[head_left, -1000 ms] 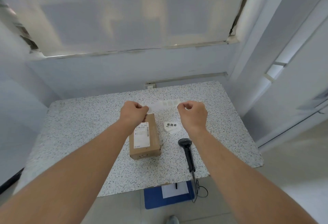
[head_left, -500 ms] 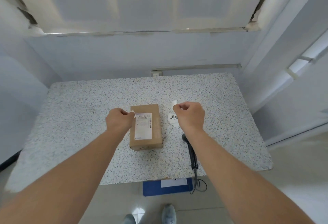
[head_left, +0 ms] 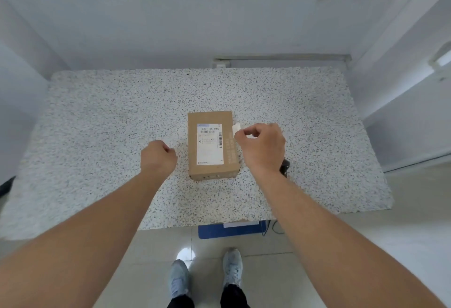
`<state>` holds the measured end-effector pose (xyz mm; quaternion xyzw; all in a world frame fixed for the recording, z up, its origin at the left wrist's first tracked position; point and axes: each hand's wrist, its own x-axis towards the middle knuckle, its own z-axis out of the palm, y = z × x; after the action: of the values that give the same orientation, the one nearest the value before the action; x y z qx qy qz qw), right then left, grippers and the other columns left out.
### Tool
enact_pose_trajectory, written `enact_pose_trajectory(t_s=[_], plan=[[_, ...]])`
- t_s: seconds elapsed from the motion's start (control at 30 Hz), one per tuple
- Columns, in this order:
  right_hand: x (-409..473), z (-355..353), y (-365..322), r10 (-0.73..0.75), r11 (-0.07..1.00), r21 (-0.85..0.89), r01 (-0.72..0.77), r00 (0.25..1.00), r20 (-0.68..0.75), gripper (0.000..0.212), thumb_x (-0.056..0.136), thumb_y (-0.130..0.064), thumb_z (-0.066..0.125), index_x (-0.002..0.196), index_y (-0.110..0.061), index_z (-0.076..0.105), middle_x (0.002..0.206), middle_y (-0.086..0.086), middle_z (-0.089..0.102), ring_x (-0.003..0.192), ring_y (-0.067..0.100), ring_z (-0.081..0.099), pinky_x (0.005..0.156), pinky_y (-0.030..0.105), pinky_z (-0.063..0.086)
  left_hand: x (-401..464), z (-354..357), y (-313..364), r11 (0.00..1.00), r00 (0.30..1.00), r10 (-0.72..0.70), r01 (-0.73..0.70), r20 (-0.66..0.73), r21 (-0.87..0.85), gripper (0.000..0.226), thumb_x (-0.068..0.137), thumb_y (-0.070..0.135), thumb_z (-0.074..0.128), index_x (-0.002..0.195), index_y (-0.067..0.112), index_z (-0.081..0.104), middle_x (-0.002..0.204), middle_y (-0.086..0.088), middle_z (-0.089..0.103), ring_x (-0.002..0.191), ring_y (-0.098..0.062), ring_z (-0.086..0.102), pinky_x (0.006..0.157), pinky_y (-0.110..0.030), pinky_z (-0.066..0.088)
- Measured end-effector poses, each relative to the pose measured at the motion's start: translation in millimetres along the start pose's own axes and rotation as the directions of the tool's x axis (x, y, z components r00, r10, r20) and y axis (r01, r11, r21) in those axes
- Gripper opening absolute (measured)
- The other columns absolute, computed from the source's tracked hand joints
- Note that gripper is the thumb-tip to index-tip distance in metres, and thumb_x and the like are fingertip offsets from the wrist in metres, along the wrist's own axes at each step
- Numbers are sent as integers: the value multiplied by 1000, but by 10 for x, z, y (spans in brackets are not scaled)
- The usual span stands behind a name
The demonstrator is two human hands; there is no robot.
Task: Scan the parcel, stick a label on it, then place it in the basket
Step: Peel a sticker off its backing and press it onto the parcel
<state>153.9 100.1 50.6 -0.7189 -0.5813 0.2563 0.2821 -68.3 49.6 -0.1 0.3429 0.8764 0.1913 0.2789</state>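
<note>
A brown cardboard parcel [head_left: 212,145] with a white shipping label on top lies flat in the middle of the speckled table [head_left: 97,124]. My right hand [head_left: 262,149] hovers at the parcel's right edge and pinches a small white label [head_left: 236,129] between thumb and forefinger. My left hand [head_left: 157,157] is a closed fist just left of the parcel, apart from it, with nothing visible in it. Only the black head of the scanner [head_left: 285,166] shows behind my right wrist.
A blue basket [head_left: 229,230] with a white sheet sits on the floor under the table's front edge, mostly hidden. My shoes [head_left: 205,276] stand on the tiled floor below. Walls close in the table at the back and on both sides.
My hands came apart: the left one dropped to the left of the parcel, the right one carried the small label to the parcel's right edge. The camera tilted further down.
</note>
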Motion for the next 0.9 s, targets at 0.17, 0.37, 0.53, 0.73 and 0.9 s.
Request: enact_pose_trajectory(t_s=[0.17, 0.37, 0.53, 0.73, 0.9], plan=[[-59, 78, -33, -1, 1000, -22, 0, 1000, -31, 14, 85, -42, 80, 80, -33, 71, 94, -9, 54, 73, -9, 41, 59, 14, 25, 31, -88, 226, 996, 997, 75, -74, 12, -51, 15, 89, 9, 61, 75, 12, 66, 71, -3, 67, 66, -21, 66, 50, -24, 47], [-127, 137, -167, -50, 998, -32, 48, 997, -52, 13, 86, -35, 80, 81, -24, 75, 93, -8, 54, 67, -4, 42, 55, 17, 27, -40, -236, 587, 919, 947, 228, -133, 226, -372, 14, 88, 18, 76, 82, 6, 78, 80, -12, 77, 74, -23, 74, 71, -35, 63], [-172, 135, -267, -191, 975, -126, 184, 980, -51, 15, 86, -28, 80, 76, -17, 76, 89, -5, 53, 68, 15, 51, 52, 21, 32, -89, -333, 898, 863, 885, 313, -114, 345, -492, 18, 88, 20, 77, 83, 4, 81, 81, -13, 78, 66, -13, 70, 69, -27, 61], [-198, 110, -332, -375, 910, -211, 356, 925, -56, 17, 81, -18, 84, 70, -9, 76, 85, 5, 59, 69, 22, 57, 50, 25, 36, -94, -377, 1070, 908, 873, 286, -115, 395, -404, 20, 79, 22, 84, 70, 5, 80, 64, -8, 74, 54, -11, 67, 57, -23, 59], [-175, 110, -338, -424, 892, -191, 410, 905, -37, 16, 81, -19, 85, 70, -11, 77, 83, 3, 59, 67, 22, 59, 47, 23, 36, -64, -394, 1124, 927, 874, 279, -137, 398, -349, 13, 79, 9, 79, 67, 4, 80, 65, -13, 75, 56, -14, 68, 57, -21, 58]])
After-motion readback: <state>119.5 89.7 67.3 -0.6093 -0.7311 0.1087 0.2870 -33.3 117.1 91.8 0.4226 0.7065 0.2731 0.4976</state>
